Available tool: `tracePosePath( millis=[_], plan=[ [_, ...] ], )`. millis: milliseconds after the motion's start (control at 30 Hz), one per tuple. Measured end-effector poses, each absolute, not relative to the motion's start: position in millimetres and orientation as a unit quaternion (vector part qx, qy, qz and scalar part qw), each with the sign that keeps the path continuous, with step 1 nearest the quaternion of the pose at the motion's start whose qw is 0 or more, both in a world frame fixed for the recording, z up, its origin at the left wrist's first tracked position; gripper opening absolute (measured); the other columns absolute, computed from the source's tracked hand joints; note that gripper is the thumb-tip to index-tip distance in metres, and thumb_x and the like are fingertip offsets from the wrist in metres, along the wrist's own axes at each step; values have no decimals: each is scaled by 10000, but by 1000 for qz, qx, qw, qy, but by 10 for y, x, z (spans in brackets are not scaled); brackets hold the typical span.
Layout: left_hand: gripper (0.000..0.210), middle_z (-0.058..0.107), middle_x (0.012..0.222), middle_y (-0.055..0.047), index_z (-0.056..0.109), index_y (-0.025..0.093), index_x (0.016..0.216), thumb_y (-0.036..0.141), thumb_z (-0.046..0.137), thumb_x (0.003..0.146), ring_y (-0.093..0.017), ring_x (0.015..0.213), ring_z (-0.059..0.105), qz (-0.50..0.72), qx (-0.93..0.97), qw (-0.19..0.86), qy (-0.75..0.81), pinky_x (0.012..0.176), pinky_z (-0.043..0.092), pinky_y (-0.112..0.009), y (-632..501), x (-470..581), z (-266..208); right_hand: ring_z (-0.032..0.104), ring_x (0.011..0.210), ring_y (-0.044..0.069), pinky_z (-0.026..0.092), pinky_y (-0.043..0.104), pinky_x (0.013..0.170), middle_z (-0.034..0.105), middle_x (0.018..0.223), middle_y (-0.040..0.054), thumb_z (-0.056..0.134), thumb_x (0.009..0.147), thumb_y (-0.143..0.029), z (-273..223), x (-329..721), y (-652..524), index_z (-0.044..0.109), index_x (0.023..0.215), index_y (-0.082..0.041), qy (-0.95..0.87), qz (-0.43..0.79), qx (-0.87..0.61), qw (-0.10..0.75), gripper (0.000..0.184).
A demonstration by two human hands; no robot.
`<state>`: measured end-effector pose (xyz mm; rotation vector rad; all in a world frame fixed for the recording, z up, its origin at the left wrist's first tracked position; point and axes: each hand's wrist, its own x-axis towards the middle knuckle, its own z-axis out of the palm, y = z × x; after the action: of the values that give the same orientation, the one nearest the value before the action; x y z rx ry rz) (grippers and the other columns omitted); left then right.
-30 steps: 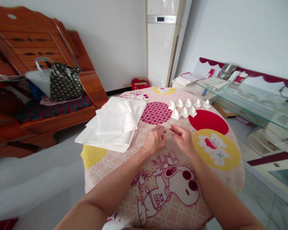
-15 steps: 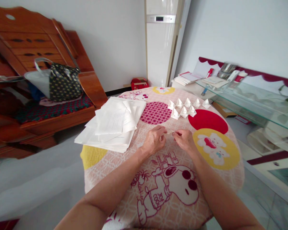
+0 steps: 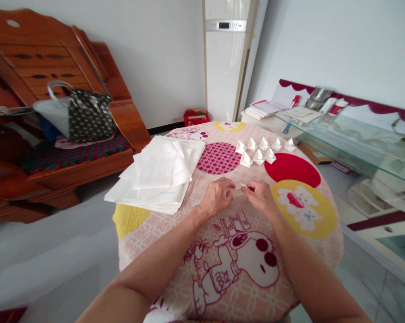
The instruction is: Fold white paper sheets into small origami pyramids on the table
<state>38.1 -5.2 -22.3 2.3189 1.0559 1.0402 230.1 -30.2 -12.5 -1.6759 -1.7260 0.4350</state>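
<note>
Over the middle of the cloth-covered table, my left hand (image 3: 218, 195) and my right hand (image 3: 257, 194) face each other with fingers pinched. Between their fingertips shows a small piece of white paper (image 3: 238, 186), mostly hidden by the fingers. Beyond my right hand stand several small folded white paper boats (image 3: 258, 156), set in two rows. A spread stack of white paper sheets (image 3: 148, 179) lies to the left of my left hand, with some printed text on the upper sheets.
A patterned pink tablecloth (image 3: 222, 269) covers the round table. To the right is a glass shelf (image 3: 340, 139) with papers and containers. On the left, a wooden bench (image 3: 121, 121) holds a dark patterned bag (image 3: 88, 114). A tall white air conditioner (image 3: 224, 67) stands behind.
The right fingers have shifted very slightly at the small paper. My left hand, the boats and the stack look the same.
</note>
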Motion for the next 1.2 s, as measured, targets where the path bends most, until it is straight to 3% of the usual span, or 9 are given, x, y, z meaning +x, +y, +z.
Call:
tracePosePath(
  millis=[267, 467, 600, 700, 800, 1000, 1100, 1200],
  plan=[
    [302, 782, 974, -34, 741, 209, 918, 41, 569, 735, -194, 936, 725, 361, 814, 235, 390, 903, 586, -325, -56, 371, -197, 289, 488, 109, 201, 303, 514, 347, 442, -36, 596, 780, -280, -186, 2351, -286, 330, 462, -231, -687, 120, -632, 338, 417],
    [324, 795, 983, -16, 777, 225, 959, 67, 608, 733, -179, 876, 717, 332, 800, 306, 395, 838, 592, -312, 44, 293, -217, 453, 449, 122, 290, 252, 454, 525, 464, -4, 603, 844, -423, -164, 2363, -316, 491, 512, -217, -658, 278, -622, 319, 407],
    [369, 795, 1085, -32, 777, 221, 1072, 108, 664, 740, -190, 961, 728, 341, 767, 399, 370, 881, 600, -331, 148, 212, -223, 525, 423, 134, 385, 247, 431, 628, 534, 24, 560, 886, -538, -136, 2382, -311, 579, 612, -202, -595, 320, -638, 369, 434],
    [329, 785, 1157, -74, 769, 190, 1096, 174, 688, 777, -216, 1050, 732, 388, 718, 443, 370, 956, 592, -372, 215, 149, -222, 578, 467, 151, 442, 250, 455, 662, 588, 35, 569, 859, -504, -128, 2416, -285, 632, 686, -189, -578, 313, -620, 428, 365],
    [293, 793, 1102, -92, 759, 158, 1091, 239, 665, 825, -213, 993, 745, 425, 682, 441, 401, 936, 603, -372, 273, 94, -245, 601, 496, 157, 480, 261, 490, 691, 637, 40, 594, 801, -423, -138, 2444, -268, 716, 837, -165, -580, 315, -593, 462, 288],
    [282, 798, 961, -76, 768, 143, 1043, 220, 624, 813, -189, 871, 744, 432, 660, 427, 442, 789, 613, -297, 316, 95, -325, 585, 534, 146, 455, 256, 522, 695, 668, 20, 558, 733, -282, -195, 2462, -268, 770, 1067, -124, -641, 307, -555, 432, 426],
    [283, 797, 916, -63, 778, 155, 1036, 191, 592, 825, -180, 822, 745, 422, 662, 424, 452, 735, 610, -276, 318, 122, -348, 552, 535, 135, 431, 252, 536, 671, 641, -2, 566, 735, -263, -224, 2462, -258, 786, 1042, -147, -678, 281, -538, 415, 396],
    [284, 801, 919, -59, 785, 162, 1027, 154, 594, 817, -179, 817, 751, 402, 672, 411, 467, 737, 615, -275, 334, 127, -362, 577, 553, 146, 434, 253, 533, 687, 651, 11, 597, 741, -282, -247, 2446, -250, 779, 901, -163, -683, 283, -536, 408, 270]
  ],
)
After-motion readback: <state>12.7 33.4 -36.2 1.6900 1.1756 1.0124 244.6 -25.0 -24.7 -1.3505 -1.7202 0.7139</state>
